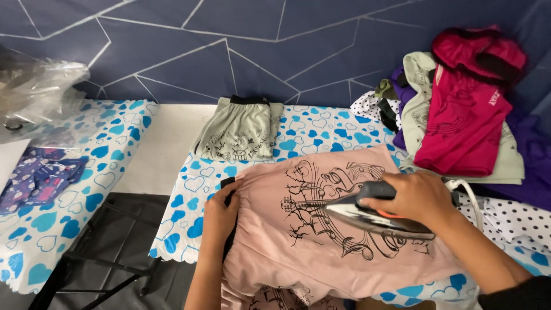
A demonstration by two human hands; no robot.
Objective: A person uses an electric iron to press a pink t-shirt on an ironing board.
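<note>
A pale pink garment with a black line drawing lies spread on a table covered by a white cloth with blue hearts. My right hand grips the dark handle of a clothes iron that rests on the printed part of the garment. My left hand presses down the garment's left edge, by its black waistband. A folded grey-green garment with the same kind of drawing lies farther back on the table.
A heap of clothes in magenta, grey-green, purple and polka dots sits at the right back. Left of a gap stands another heart-covered table with a patterned purple item and clear plastic bags. A dark blue wall runs behind.
</note>
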